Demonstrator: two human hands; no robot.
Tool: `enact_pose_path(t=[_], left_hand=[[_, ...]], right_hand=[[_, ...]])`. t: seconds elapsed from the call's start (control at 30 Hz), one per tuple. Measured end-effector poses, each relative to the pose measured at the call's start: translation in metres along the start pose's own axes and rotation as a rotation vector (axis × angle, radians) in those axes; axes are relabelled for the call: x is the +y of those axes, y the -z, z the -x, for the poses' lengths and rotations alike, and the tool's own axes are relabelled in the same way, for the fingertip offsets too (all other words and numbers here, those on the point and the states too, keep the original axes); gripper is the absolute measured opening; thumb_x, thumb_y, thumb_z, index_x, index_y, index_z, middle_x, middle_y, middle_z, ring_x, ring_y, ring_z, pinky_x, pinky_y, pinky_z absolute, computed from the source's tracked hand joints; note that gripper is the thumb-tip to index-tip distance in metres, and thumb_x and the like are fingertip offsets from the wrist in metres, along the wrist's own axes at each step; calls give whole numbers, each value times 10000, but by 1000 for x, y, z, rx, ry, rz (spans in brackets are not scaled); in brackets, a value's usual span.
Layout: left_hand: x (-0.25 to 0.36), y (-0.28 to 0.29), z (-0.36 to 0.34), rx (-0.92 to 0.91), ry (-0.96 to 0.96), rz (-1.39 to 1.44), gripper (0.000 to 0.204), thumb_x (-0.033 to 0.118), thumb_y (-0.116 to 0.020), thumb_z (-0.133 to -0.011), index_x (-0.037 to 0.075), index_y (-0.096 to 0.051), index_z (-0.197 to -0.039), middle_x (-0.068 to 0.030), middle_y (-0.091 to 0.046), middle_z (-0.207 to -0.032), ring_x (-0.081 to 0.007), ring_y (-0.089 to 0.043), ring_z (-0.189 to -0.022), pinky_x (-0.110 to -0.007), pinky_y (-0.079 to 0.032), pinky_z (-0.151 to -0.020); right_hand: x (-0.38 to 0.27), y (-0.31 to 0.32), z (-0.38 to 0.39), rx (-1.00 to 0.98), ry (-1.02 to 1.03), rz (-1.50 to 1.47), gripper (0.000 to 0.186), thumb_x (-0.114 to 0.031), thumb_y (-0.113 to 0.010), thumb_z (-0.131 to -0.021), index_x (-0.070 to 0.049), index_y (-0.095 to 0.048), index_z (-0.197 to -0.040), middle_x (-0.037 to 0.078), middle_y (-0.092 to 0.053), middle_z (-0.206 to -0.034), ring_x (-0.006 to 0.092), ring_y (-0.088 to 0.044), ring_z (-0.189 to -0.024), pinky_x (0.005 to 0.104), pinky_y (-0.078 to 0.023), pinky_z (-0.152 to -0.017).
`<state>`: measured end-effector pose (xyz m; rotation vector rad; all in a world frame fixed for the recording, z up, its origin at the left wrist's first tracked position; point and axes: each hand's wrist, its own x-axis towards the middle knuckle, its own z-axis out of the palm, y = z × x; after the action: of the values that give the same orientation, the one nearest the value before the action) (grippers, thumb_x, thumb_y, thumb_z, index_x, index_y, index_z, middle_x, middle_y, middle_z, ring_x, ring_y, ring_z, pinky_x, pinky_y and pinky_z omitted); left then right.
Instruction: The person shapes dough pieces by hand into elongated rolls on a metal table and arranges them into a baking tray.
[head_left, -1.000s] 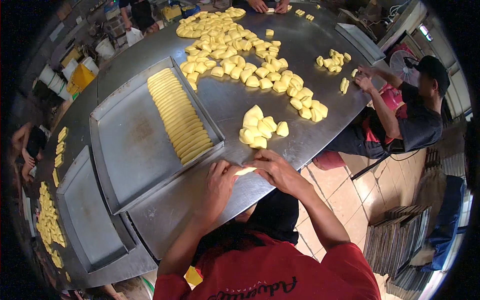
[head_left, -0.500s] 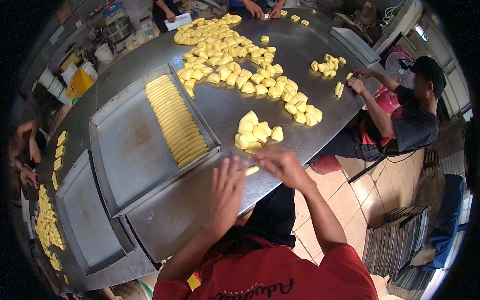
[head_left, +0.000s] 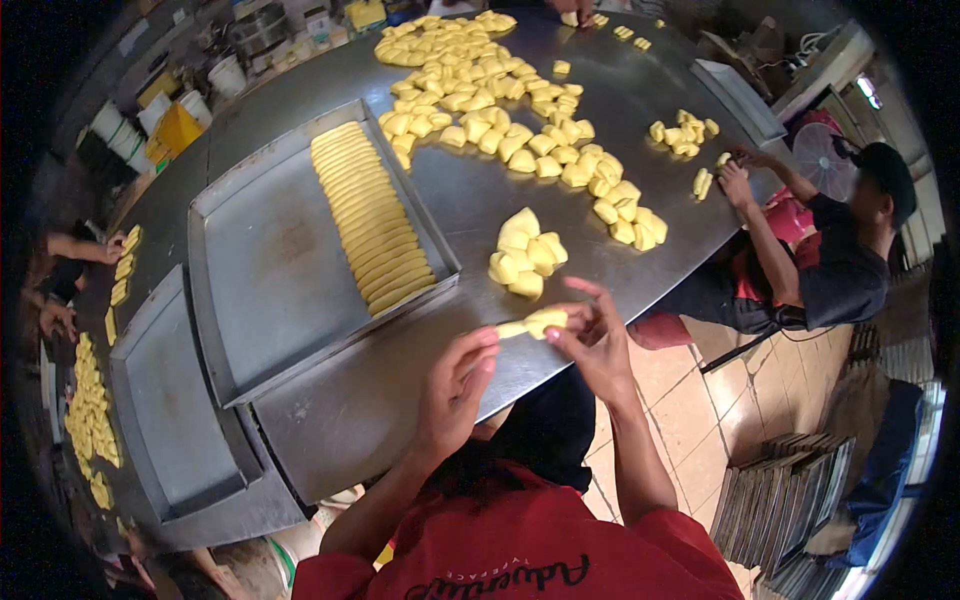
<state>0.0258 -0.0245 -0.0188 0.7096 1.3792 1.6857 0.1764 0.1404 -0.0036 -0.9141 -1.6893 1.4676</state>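
Two hands (head_left: 457,390) (head_left: 603,355) hold dough (head_left: 545,322) near the table's edge (head_left: 522,384).

Dough rolls (head_left: 372,218) in tray (head_left: 270,260), dough pieces (head_left: 528,252) right

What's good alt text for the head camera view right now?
A person's bare left hand and right hand hold pale yellow dough over a shiny metal table. To their left, a rectangular grey metal tray holds slim yellow dough sticks.

Light beige tiled floor (head_left: 685,425)
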Motion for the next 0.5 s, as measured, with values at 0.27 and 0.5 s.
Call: enact_pose_path(t=[0.27,0.5], left_hand=[[0,0,-8,-33,-5,-64,382,71,-751,-1028,-51,-632,-1369,-109,-752,-1211,-163,-712,-1128,-319,-572,-988],[1,-4,-16,78,-122,-44,428,119,-769,-1026,-52,-622,-1389,-117,-746,-1198,-153,-703,-1068,-315,-569,-957]], right_hand=[[-5,-17,26,-317,-105,-229,350,24,-777,-981,24,-712,-1325,125,-740,-1317,140,-713,-1193,281,-599,-974],[-31,-24,27,-394,-61,-83,415,-6,-818,-954,41,-702,-1349,117,-790,-1210,156,-751,-1083,302,-618,-936]])
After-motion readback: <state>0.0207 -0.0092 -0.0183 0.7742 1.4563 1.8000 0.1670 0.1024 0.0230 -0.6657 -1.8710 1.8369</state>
